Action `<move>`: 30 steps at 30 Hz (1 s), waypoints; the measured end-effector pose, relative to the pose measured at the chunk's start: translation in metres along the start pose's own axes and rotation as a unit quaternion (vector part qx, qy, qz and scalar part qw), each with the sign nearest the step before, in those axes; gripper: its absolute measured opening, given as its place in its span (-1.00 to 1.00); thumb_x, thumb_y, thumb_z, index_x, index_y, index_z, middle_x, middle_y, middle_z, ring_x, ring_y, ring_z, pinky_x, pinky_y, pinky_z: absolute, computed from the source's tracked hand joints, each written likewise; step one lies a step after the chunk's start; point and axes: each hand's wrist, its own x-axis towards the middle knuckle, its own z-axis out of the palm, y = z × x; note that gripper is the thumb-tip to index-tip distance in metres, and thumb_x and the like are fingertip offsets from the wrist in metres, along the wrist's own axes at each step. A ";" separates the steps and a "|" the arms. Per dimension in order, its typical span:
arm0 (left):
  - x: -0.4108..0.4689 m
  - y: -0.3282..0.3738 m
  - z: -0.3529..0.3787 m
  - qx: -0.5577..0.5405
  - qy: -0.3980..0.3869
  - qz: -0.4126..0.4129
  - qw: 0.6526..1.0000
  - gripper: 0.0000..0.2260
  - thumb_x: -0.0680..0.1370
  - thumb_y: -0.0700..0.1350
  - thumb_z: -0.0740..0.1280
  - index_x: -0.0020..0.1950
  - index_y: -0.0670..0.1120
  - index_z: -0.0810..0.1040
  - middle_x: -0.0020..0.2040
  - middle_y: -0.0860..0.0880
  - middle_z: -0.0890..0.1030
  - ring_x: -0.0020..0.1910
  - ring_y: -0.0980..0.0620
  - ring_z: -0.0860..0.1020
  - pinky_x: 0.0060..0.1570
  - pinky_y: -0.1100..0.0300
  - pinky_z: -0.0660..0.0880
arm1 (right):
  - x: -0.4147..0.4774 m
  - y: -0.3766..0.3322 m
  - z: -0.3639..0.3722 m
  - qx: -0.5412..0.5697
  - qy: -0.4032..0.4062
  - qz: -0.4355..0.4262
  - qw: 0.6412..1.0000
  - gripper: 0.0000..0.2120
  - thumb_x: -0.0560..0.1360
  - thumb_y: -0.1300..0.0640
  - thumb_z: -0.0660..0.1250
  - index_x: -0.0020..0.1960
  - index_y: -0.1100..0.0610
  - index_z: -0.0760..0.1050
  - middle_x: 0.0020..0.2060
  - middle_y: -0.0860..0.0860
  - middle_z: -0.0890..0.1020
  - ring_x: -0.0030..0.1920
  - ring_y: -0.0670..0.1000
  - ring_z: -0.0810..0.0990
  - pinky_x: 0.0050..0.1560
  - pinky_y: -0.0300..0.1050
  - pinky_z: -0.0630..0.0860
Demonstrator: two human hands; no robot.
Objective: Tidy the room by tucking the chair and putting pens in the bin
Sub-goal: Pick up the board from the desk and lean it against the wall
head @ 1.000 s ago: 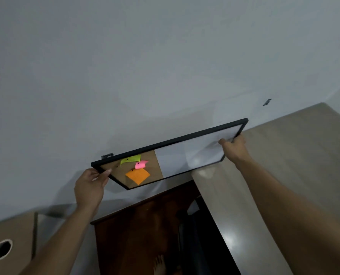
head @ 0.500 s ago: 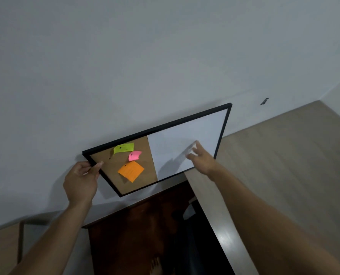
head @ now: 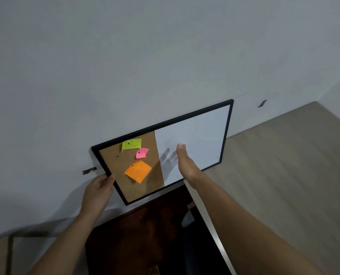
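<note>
The left hand [head: 98, 192] grips the lower-left edge of a black-framed board [head: 227, 128] tilted against the grey wall [head: 145, 66], its long axis rising to the right, while the right hand [head: 186, 164] is flat and unclenched, holding nothing, over the white panel. Green [head: 131, 144], pink [head: 142, 153] and orange notes [head: 138, 171] are pinned on the cork. Neither chair, pens nor bin appears; they likely lie behind or below the person.

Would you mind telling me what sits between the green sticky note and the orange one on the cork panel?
In the head view, a pink sticky note lies between the green note and the orange note.
</note>
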 end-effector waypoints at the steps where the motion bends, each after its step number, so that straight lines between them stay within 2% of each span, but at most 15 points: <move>1: 0.000 0.000 0.003 0.010 -0.010 -0.005 1.000 -0.78 0.39 0.37 0.39 -0.14 0.28 0.69 0.02 -0.06 0.73 0.20 -0.25 0.68 0.39 -0.28 0.53 | 0.002 0.001 0.000 0.005 0.002 0.001 1.000 -0.18 0.58 -0.52 -0.21 0.71 -0.16 -0.26 0.73 -0.09 -0.08 0.72 0.05 -0.06 0.70 0.21 -0.10; 3: 0.000 0.004 0.009 0.016 -0.022 -0.003 1.000 -0.85 0.46 0.27 0.38 -0.12 0.29 0.71 0.05 -0.05 0.76 0.21 -0.25 0.69 0.37 -0.24 0.53 | 0.005 0.003 -0.001 0.013 0.014 -0.003 1.000 -0.19 0.58 -0.51 -0.23 0.71 -0.17 -0.26 0.73 -0.07 -0.11 0.72 0.04 -0.10 0.70 0.23 -0.13; 4: 0.000 0.006 0.014 0.016 -0.027 0.001 0.999 -0.89 0.53 0.18 0.39 -0.08 0.29 0.72 0.05 0.04 0.77 0.21 -0.20 0.70 0.38 -0.18 0.54 | 0.006 0.003 -0.001 0.019 0.022 -0.005 1.000 -0.21 0.59 -0.49 -0.23 0.71 -0.16 -0.27 0.73 -0.07 -0.12 0.72 0.03 -0.13 0.70 0.22 -0.16; 6: 0.001 0.009 0.026 0.004 -0.041 0.008 0.999 -0.82 0.64 -0.02 0.38 0.03 0.24 0.74 0.10 0.15 0.77 0.23 -0.06 0.70 0.41 -0.10 0.54 | 0.010 0.004 -0.005 0.032 0.044 -0.006 0.999 -0.26 0.63 -0.43 -0.25 0.71 -0.14 -0.27 0.72 -0.06 -0.15 0.72 0.03 -0.16 0.69 0.19 -0.20; 7: 0.000 0.012 0.034 0.002 -0.049 0.005 0.999 -0.78 0.66 -0.10 0.36 0.09 0.21 0.73 0.13 0.15 0.76 0.26 -0.03 0.68 0.43 -0.11 0.53 | 0.013 0.004 -0.008 0.040 0.056 -0.008 0.998 -0.27 0.64 -0.41 -0.25 0.71 -0.14 -0.27 0.72 -0.06 -0.16 0.72 0.02 -0.17 0.69 0.18 -0.20; 9: 0.002 0.015 0.050 0.011 -0.058 0.002 0.998 -0.68 0.67 -0.20 0.31 0.09 0.21 0.73 0.09 0.15 0.77 0.23 -0.05 0.69 0.41 -0.09 0.54 | 0.020 0.003 -0.016 0.053 0.074 -0.012 0.996 -0.30 0.65 -0.39 -0.25 0.71 -0.14 -0.29 0.72 -0.07 -0.17 0.72 0.02 -0.18 0.68 0.17 -0.22; 11: 0.004 0.017 0.064 -0.003 -0.052 -0.009 0.999 -0.63 0.63 -0.17 0.32 0.05 0.33 0.74 0.08 0.21 0.77 0.20 0.01 0.69 0.35 -0.01 0.56 | 0.029 0.003 -0.027 0.063 0.090 -0.013 0.994 -0.30 0.66 -0.39 -0.25 0.70 -0.15 -0.30 0.72 -0.08 -0.18 0.72 0.02 -0.19 0.67 0.16 -0.23; 12: 0.004 0.017 0.070 -0.015 -0.052 -0.016 0.998 -0.68 0.59 -0.10 0.35 0.17 0.30 0.73 0.16 0.20 0.76 0.26 0.03 0.68 0.39 -0.02 0.54 | 0.034 0.004 -0.032 0.069 0.096 -0.011 0.993 -0.27 0.63 -0.43 -0.25 0.70 -0.16 -0.29 0.72 -0.08 -0.17 0.72 0.03 -0.18 0.68 0.17 -0.22; 14: 0.009 0.016 0.083 -0.032 -0.061 -0.017 0.997 -0.54 0.54 -0.03 0.37 0.45 0.04 0.62 0.35 0.08 0.69 0.38 0.02 0.63 0.50 -0.07 0.49 | 0.048 0.007 -0.044 0.086 0.107 -0.008 0.991 -0.10 0.49 -0.59 -0.24 0.71 -0.17 -0.24 0.72 -0.06 -0.15 0.73 0.08 -0.11 0.70 0.25 -0.14; 15: 0.012 0.018 0.090 -0.037 -0.069 -0.020 0.997 -0.51 0.56 -0.06 0.37 0.51 -0.06 0.57 0.39 0.04 0.66 0.40 0.02 0.61 0.52 -0.09 0.47 | 0.054 0.009 -0.050 0.093 0.112 -0.010 0.989 0.00 0.41 -0.66 -0.23 0.71 -0.18 -0.22 0.73 -0.05 -0.13 0.73 0.09 -0.08 0.69 0.29 -0.09; 17: 0.017 0.024 0.106 -0.037 -0.082 -0.014 0.996 -0.57 0.62 -0.15 0.36 0.51 -0.12 0.56 0.34 0.05 0.68 0.39 0.03 0.62 0.52 -0.09 0.47 | 0.066 0.015 -0.066 0.105 0.120 -0.019 0.987 0.15 0.28 -0.77 -0.19 0.71 -0.19 -0.19 0.73 -0.07 -0.09 0.72 0.06 -0.05 0.69 0.31 -0.01; 19: 0.021 0.030 0.122 -0.029 -0.093 -0.013 0.995 -0.53 0.59 -0.12 0.37 0.51 -0.11 0.56 0.36 0.05 0.68 0.39 0.05 0.61 0.52 -0.08 0.47 | 0.074 0.021 -0.083 0.116 0.129 -0.031 0.984 0.20 0.22 -0.80 -0.16 0.71 -0.21 -0.15 0.73 -0.10 -0.04 0.72 0.03 0.01 0.68 0.31 0.03; 22: 0.027 0.037 0.147 -0.022 -0.112 -0.013 0.993 -0.52 0.64 -0.20 0.34 0.58 -0.14 0.48 0.48 -0.04 0.60 0.44 0.04 0.58 0.56 -0.08 0.43 | 0.078 0.018 -0.108 0.135 0.148 -0.042 0.979 0.06 0.36 -0.72 -0.10 0.71 -0.20 -0.09 0.72 -0.12 0.02 0.70 0.03 0.11 0.67 0.31 0.10; 26: 0.032 0.047 0.178 -0.015 -0.131 -0.013 0.991 -0.50 0.67 -0.33 0.25 0.63 -0.17 0.39 0.54 -0.11 0.53 0.48 0.01 0.53 0.59 -0.08 0.40 | 0.078 0.014 -0.132 0.167 0.164 -0.027 0.972 -0.23 0.63 -0.46 -0.10 0.72 -0.11 0.01 0.70 -0.04 0.14 0.65 0.09 0.26 0.63 0.27 0.23; 30: 0.033 0.059 0.204 -0.009 -0.148 -0.013 0.989 -0.49 0.67 -0.35 0.23 0.65 -0.18 0.35 0.57 -0.12 0.49 0.52 0.00 0.50 0.60 -0.04 0.38 | 0.076 0.027 -0.129 0.160 0.137 -0.004 0.978 -0.24 0.65 -0.43 -0.17 0.72 -0.05 0.03 0.70 -0.02 0.15 0.66 0.11 0.25 0.63 0.24 0.22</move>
